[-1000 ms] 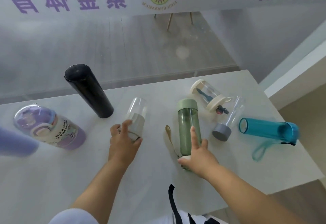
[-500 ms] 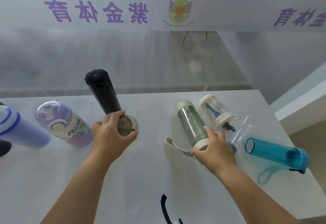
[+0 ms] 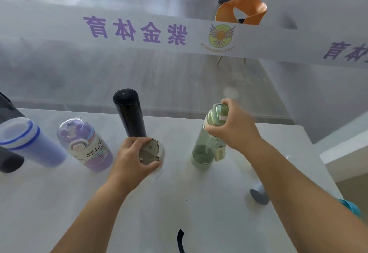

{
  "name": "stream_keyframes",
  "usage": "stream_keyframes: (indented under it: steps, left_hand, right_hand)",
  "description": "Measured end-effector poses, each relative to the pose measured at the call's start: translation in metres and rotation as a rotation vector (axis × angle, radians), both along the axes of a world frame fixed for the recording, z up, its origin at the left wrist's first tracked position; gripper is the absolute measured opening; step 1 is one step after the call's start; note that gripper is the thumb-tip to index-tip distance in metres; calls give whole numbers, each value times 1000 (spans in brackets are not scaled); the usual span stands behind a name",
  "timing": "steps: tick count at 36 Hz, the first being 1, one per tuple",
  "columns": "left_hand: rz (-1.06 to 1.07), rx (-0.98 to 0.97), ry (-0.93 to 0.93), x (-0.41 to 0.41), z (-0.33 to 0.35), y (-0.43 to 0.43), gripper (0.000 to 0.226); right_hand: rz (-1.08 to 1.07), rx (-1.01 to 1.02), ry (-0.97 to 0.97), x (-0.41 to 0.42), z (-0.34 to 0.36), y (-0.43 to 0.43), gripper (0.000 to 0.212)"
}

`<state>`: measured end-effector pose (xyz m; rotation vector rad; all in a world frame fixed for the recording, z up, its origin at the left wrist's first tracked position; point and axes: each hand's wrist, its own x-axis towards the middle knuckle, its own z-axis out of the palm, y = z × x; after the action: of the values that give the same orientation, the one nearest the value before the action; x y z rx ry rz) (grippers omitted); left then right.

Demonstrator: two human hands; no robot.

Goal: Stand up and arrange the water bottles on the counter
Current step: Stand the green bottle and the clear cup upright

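My right hand [image 3: 233, 126] grips the cap end of a green see-through bottle [image 3: 207, 145], which stands upright on the grey counter [image 3: 179, 203]. My left hand [image 3: 132, 156] is wrapped around the top of a small white-and-clear bottle [image 3: 152, 152], also upright, just in front of a tall black flask [image 3: 129, 113]. Further left stand a purple cartoon bottle [image 3: 87, 146] and a blue-banded bottle [image 3: 27, 142]. A grey-capped clear bottle [image 3: 258, 194] and a teal bottle [image 3: 351, 207] lie near my right forearm, mostly hidden.
A dark bottle [image 3: 8, 159] sits at the far left edge. A frosted glass panel with purple lettering [image 3: 135, 31] rises behind the counter, with an orange chair [image 3: 242, 10] beyond. The counter's right edge drops off near the teal bottle. A black strap [image 3: 180, 238] hangs below.
My right hand has lifted the green bottle from lying tilted to standing upright. My left hand has stayed on the small white bottle. The view has shifted upward and left.
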<state>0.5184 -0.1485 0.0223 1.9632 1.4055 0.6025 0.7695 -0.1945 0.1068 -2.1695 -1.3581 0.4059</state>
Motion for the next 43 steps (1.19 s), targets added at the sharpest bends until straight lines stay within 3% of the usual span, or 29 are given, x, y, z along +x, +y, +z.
stream_keyframes:
  steps: [9, 19, 28, 35, 43]
  left_hand:
    - [17, 61, 5, -3, -9, -1, 65]
    - [46, 71, 3, 0, -8, -9, 64]
    - [59, 77, 75, 2, -8, -16, 65]
    - [15, 76, 160, 3, -2, -15, 65]
    - [-74, 192, 221, 3, 17, -11, 41]
  right_hand:
    - [312, -27, 58, -3, -4, 13, 71]
    - [264, 46, 182, 22, -14, -13, 69]
    - [358, 28, -20, 17, -21, -12, 87]
    - [328, -2, -49, 13, -17, -12, 87]
    - [273, -56, -77, 7, -10, -17, 86]
